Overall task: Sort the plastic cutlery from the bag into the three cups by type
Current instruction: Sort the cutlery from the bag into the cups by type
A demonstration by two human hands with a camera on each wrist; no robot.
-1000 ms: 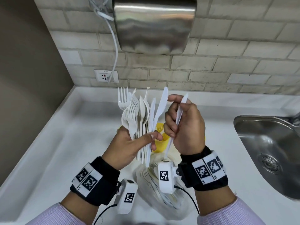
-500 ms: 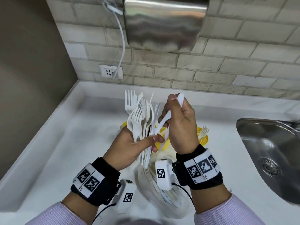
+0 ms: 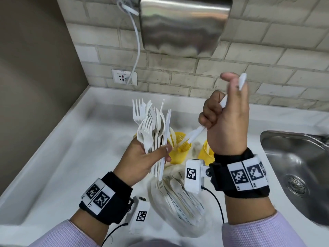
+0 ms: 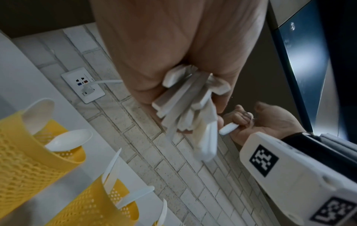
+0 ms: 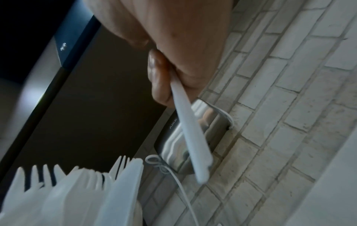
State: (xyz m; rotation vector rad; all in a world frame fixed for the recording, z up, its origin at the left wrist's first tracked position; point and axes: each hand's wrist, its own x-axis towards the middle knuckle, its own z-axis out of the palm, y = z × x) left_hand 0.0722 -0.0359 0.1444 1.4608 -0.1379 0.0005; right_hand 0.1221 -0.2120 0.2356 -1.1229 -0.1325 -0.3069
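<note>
White counter (image 3: pixel 58 157) carries clear bag (image 3: pixel 179 209) of cutlery near front edge, yellow mesh cups (image 3: pixel 179 150) behind it, spoons and knives standing in them; left hand (image 3: pixel 142 161) clasps upright bundle of forks, spoons, knives (image 3: pixel 154 129); right hand (image 3: pixel 226 122) curled round single white knife (image 3: pixel 195 133), raised above cups.
</note>
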